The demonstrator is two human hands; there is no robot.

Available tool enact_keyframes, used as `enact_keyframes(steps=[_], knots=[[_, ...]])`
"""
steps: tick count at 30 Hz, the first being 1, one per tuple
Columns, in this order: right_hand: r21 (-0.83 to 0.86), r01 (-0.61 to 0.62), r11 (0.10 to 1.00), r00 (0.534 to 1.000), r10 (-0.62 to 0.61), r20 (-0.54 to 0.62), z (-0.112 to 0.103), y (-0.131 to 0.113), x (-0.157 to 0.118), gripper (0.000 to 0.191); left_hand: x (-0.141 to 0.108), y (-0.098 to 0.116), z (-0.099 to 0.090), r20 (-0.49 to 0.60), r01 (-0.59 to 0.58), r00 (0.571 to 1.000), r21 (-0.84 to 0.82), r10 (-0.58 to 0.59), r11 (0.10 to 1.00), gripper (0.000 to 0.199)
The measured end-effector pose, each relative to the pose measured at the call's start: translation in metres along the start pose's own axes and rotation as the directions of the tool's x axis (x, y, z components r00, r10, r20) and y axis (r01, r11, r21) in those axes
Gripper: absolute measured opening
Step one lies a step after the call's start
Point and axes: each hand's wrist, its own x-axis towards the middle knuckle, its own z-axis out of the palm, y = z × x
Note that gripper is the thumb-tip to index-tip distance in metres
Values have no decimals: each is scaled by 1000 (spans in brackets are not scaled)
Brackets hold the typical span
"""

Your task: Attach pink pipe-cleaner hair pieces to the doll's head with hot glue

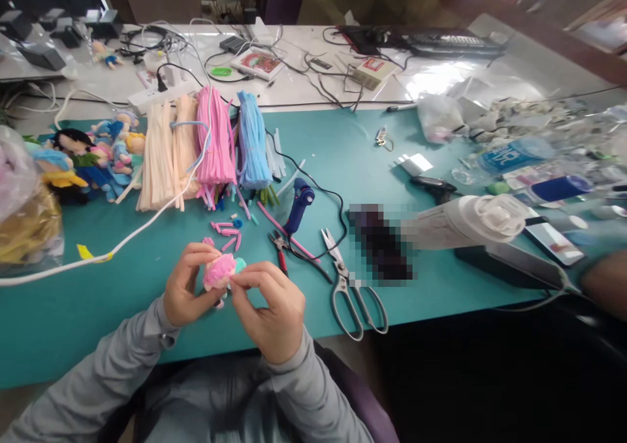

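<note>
A small fuzzy pink pipe-cleaner figure [219,271], with a teal bit at its right side, is held just above the green mat. My left hand [189,285] grips it from the left, fingers curled behind and thumb below. The thumb and fingertips of my right hand [271,304] pinch at its right edge; whether a smaller piece is between them I cannot make out. Short pink pipe-cleaner pieces [229,229] lie just beyond my hands. A blue hot glue gun [300,206], red-handled cutters [280,253] and large scissors [349,286] are to the right.
Bundles of cream [155,155], pink [215,139] and blue pipe cleaners [253,142] lie ahead. Several small dolls [93,152] are at the left. A white cable [142,229] crosses the mat. On the right are a white bottle [458,222] and another person's arm [605,283].
</note>
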Motion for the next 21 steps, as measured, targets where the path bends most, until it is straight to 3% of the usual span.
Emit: enact_keyframes(steps=[8,21], knots=[[-51,18,999,999,-16,46,1,-3,1,16,0,1,0,25,-68,997,67,67,995,45],[-71,14,997,994,-6,110,-1,-3,-1,14,-1,-1,-1,21,-70,997,48,69,996,50]])
